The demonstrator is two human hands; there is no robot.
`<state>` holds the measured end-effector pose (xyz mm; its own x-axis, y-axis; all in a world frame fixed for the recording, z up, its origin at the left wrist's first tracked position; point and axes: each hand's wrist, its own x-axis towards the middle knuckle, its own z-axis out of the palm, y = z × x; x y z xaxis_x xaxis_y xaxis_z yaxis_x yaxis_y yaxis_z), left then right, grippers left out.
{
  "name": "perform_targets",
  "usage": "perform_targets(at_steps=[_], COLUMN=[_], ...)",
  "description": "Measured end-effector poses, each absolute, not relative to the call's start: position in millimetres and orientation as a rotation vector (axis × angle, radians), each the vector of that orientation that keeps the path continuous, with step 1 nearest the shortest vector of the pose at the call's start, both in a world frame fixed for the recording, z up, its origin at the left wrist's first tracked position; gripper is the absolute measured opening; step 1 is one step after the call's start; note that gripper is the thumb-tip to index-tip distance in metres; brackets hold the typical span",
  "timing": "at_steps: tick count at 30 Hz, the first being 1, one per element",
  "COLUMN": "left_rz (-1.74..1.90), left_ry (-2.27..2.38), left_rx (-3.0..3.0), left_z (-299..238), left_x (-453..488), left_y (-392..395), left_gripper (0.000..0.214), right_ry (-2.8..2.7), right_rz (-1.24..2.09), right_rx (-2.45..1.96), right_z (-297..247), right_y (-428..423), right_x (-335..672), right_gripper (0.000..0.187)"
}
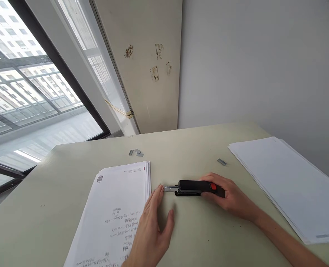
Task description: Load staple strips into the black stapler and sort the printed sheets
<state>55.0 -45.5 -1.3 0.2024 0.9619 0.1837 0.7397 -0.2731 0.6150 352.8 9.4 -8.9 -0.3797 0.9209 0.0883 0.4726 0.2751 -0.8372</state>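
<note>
A black stapler [194, 186] with a red patch near its rear lies level above the table, its metal staple tray [169, 188] sticking out of the front end toward the left. My right hand [231, 194] is wrapped round the rear half of the stapler, thumb on the near side. At the tray's tip, the fingertips of my left hand [155, 226] rest against or right beside the metal. The left fingers are stretched out with the thumb apart, and nothing is held in them. Whether staples lie inside the tray is too small to tell.
A stack of handwritten paper [117, 193] lies at the left, partly under my left hand. Blank white sheets [287, 178] lie at the right. Several staple strips [138, 152] sit near the back edge; another staple strip [221, 162] is right of centre. A wall and window stand behind.
</note>
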Motion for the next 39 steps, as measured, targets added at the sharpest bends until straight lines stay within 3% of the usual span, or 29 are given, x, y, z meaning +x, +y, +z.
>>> perform_targets(at_steps=[5, 12, 15, 20, 23, 29, 39], left_rz=[0.666, 0.613, 0.689, 0.771, 0.765, 0.691, 0.591], left_ry=[1.424, 1.312, 1.335, 1.433, 1.530, 1.617, 1.563], left_rx=[2.113, 2.178, 2.208, 2.276, 2.204, 2.095, 2.203], left_z=[3, 9, 10, 19, 31, 40, 10], left_x=[68, 72, 66, 42, 28, 29, 52], left_y=[-52, -49, -45, -24, -6, 27, 41], left_gripper=[0.089, 0.099, 0.086, 0.037, 0.022, 0.022, 0.026], right_ry=[-1.985, -2.018, -2.013, -1.989, -1.976, -1.958, -1.968], right_rz=[0.953, 0.942, 0.930, 0.953, 0.987, 1.027, 1.009], right_rx=[-1.240, -1.246, -1.248, -1.254, -1.280, -1.341, -1.336], right_z=[-12, -14, -12, -11, -12, -10, -7], right_y=[11, 11, 12, 12, 12, 11, 11], right_x=[353, 353, 353, 354, 355, 352, 351], right_gripper=[0.020, 0.024, 0.025, 0.025, 0.023, 0.020, 0.021])
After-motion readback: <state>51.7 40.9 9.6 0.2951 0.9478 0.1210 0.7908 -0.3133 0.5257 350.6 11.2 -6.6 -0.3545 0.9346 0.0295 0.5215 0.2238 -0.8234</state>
